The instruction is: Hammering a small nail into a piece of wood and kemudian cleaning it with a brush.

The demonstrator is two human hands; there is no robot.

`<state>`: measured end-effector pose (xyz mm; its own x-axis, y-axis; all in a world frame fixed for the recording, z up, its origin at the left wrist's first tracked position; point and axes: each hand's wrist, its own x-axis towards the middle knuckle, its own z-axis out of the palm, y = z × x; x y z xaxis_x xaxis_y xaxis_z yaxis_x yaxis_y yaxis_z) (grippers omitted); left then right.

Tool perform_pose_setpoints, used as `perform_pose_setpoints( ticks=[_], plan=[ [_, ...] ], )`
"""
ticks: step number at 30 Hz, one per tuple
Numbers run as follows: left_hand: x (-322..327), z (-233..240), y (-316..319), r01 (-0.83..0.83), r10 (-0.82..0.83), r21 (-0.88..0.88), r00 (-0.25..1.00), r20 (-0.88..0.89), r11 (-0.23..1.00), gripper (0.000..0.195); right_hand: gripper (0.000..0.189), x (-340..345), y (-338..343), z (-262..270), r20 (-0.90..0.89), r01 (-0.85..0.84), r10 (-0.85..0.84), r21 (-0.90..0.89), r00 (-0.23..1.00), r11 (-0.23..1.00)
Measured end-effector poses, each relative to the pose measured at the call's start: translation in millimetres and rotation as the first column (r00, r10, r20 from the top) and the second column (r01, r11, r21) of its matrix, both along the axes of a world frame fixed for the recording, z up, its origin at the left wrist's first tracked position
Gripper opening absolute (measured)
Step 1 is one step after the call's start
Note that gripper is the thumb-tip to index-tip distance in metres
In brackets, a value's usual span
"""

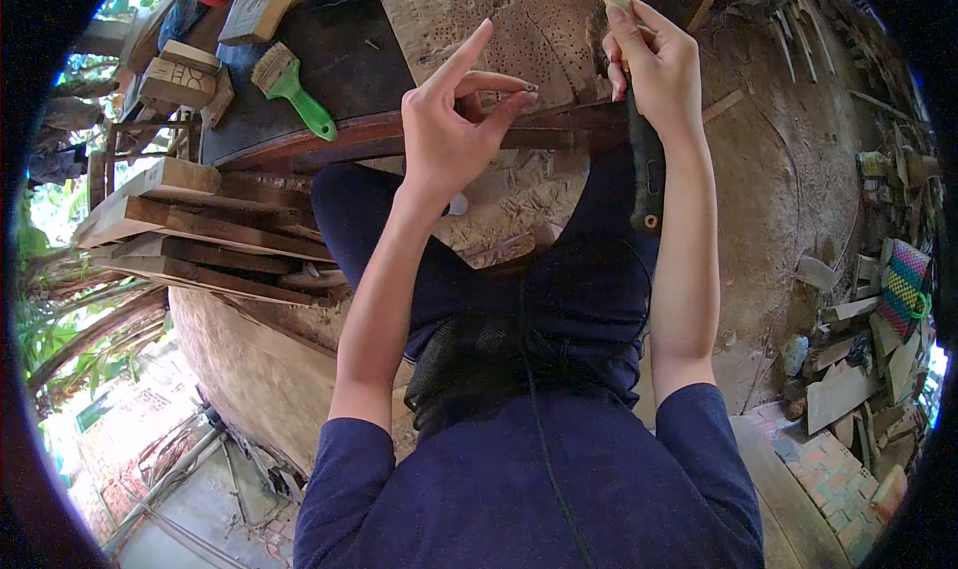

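Note:
My left hand (456, 120) pinches a small grey metal piece (530, 87), perhaps a nail seen end-on, between thumb and a finger; the index finger points away. It hovers over the near edge of a thick wooden block (516, 30) dotted with many small holes. My right hand (658, 64) is closed around a long-handled tool (646, 172), probably a hammer, with a black grip and a yellow shaft. The grip's end points toward me, while the tool's head lies beyond the top of the picture.
Left of the block, a green-handled brush (299, 97) lies on the dark bench top (352, 67). Wood offcuts (179, 75) are piled at its left end. Stacked planks (187, 217) jut out below. Scrap wood (842, 397) and a woven bag (903, 288) lie at right.

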<state>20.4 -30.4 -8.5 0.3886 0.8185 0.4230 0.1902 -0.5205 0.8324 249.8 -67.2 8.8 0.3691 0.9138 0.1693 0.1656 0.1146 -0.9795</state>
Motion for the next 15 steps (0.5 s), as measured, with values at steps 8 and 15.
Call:
perform_pose_setpoints(
  ticks=[8,15],
  plan=[
    [-1,0,0,0.004,-0.004,-0.027,1.0,-0.023,1.0,0.075,0.036,2,-1,-1,0.023,-0.025,0.024,0.033,0.999,0.999],
    [0,-9,4,0.013,-0.013,-0.025,1.0,-0.005,1.0,0.076,0.027,-1,-60,24,0.324,0.06,-0.125,0.203,0.938,0.977]
  ],
)
